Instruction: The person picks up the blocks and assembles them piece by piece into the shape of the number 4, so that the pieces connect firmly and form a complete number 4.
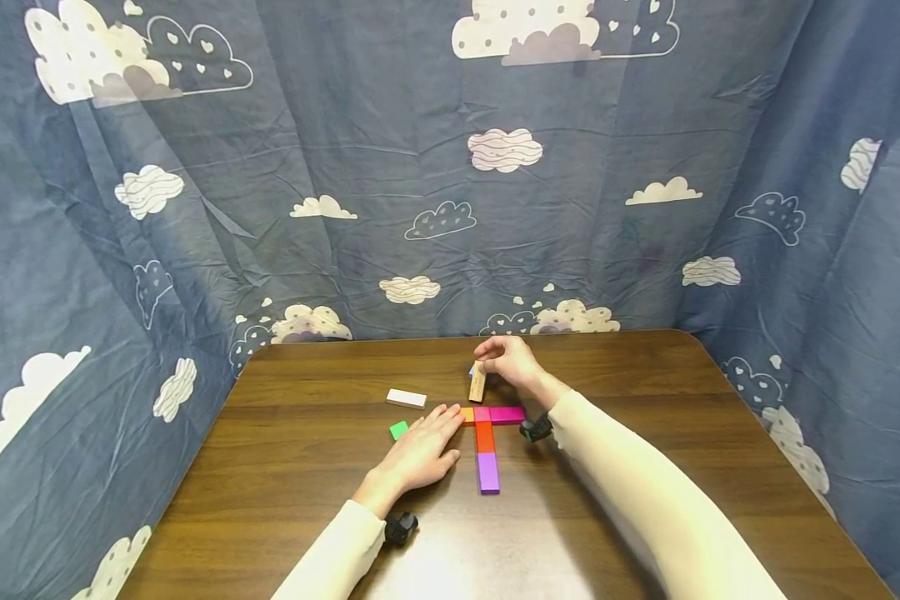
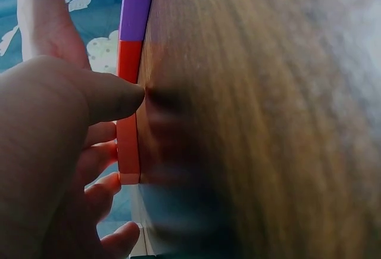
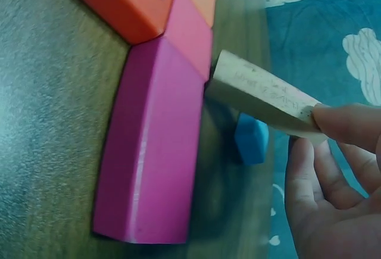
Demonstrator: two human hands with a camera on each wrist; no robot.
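Note:
My right hand point(image 1: 515, 364) pinches a plain wooden block point(image 1: 477, 383) near one end, between thumb and fingers. In the right wrist view that block point(image 3: 262, 89) is held tilted, its free end close to the pink block point(image 3: 189, 36). My left hand point(image 1: 417, 454) lies spread with its fingertips on the orange block point(image 1: 468, 415). The orange, pink and magenta point(image 1: 507, 415) blocks form a crossbar. From its middle the red block point(image 1: 485, 437) and purple block point(image 1: 488, 473) run toward me in a T. Part of the row's left side is hidden under the left hand.
A white block point(image 1: 407, 398) lies beyond the left hand, and a green block point(image 1: 398, 430) shows beside its fingers, partly covered. Behind the wooden block is a blue block point(image 3: 252, 139) on the wooden table point(image 1: 300, 483). A cloud-patterned curtain point(image 1: 390, 167) surrounds the table's far sides.

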